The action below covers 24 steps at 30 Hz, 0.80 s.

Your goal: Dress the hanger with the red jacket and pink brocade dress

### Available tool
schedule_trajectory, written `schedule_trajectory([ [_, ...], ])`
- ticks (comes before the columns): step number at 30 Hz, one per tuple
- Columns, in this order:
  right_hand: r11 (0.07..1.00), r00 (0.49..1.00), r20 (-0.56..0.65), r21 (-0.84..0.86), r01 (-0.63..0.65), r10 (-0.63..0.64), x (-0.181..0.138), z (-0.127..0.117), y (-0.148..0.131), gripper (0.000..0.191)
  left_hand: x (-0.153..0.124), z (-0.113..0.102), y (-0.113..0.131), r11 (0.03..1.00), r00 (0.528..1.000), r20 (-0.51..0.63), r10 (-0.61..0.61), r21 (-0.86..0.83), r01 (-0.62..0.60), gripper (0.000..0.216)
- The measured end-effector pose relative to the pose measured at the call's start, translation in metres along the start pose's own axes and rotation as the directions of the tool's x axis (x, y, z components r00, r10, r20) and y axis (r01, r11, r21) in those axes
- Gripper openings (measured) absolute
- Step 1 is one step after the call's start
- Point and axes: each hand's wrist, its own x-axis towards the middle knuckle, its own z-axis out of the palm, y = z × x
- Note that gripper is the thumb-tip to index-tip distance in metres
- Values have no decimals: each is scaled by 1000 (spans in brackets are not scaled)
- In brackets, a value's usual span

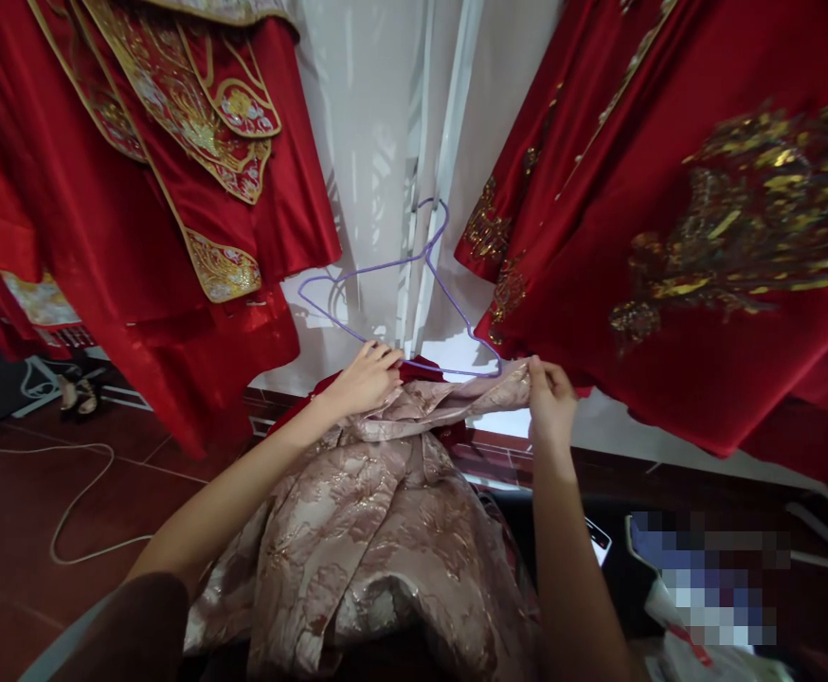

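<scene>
A shiny dusty-pink brocade garment (386,493) with raised flower patterns hangs down in front of me, its folded top band (471,403) stretched between my hands. My left hand (371,381) is closed on the band's left part, its fingers over the lower bar of a purple wire hanger (386,266). At the far right end of the band, my right hand (552,398) pinches the cloth between thumb and fingers. The hanger stands tilted above the garment, its hook beside a white upright. Part of its lower bar is hidden by my left fingers.
Red gowns with gold embroidery hang at left (193,142) and right (670,237). White posts (449,123) stand by the wall behind the hanger. A pale cable (105,474) and dark shoes (77,398) lie on the tiled floor. A phone (599,542) rests at lower right.
</scene>
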Motion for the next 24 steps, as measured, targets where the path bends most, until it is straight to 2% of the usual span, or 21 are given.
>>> schedule_trajectory([
  [5, 998, 998, -15, -41, 58, -58, 7, 1, -4, 33, 5, 1, 6, 993, 1000, -16, 8, -121, -10, 33],
  [8, 986, 988, 76, -93, 138, -131, 18, 12, -20, 35, 11, 1, 12, 981, 1000, -21, 9, -194, -13, 31],
  [11, 939, 948, 206, -199, 282, -241, 27, 31, -44, 37, 20, 3, 18, 969, 1000, -17, 19, -247, -23, 28],
  [15, 859, 924, 237, -354, 368, -299, 29, 56, -64, 35, 32, 12, 29, 967, 1000, -14, 3, -256, -7, 31],
  [18, 837, 891, 292, -333, 435, -348, 26, 65, -65, 33, 33, 16, 34, 966, 998, -49, -44, -255, 30, 33],
  [22, 837, 859, 328, -258, 482, -393, 28, 63, -62, 32, 26, 14, 22, 941, 992, -115, -57, -339, 14, 32],
  [24, 845, 865, 310, -248, 474, -394, 33, 59, -64, 34, 22, 15, 2, 909, 981, -141, -137, -410, 68, 31],
])
